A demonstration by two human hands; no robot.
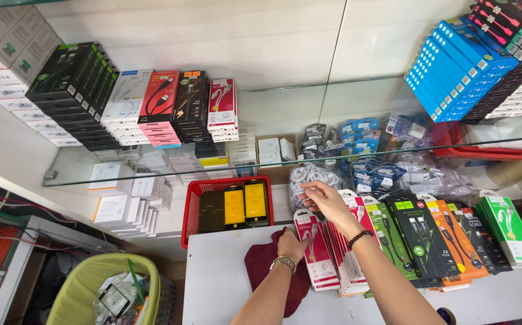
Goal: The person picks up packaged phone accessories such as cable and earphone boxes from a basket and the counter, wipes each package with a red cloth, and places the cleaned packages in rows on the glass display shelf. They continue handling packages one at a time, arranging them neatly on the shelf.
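White counter [225, 283] under glass shelf [285, 159] of boxed cables.

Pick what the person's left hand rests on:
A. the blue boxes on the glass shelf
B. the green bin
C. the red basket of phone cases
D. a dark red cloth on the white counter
D: the left hand, wearing a wristwatch, lies on the dark red cloth spread on the white counter, beside the row of packaged cables.

Left hand [291, 245] presses a maroon cloth [262, 260]; right hand [328, 201] touches upright cable packs [333, 241].
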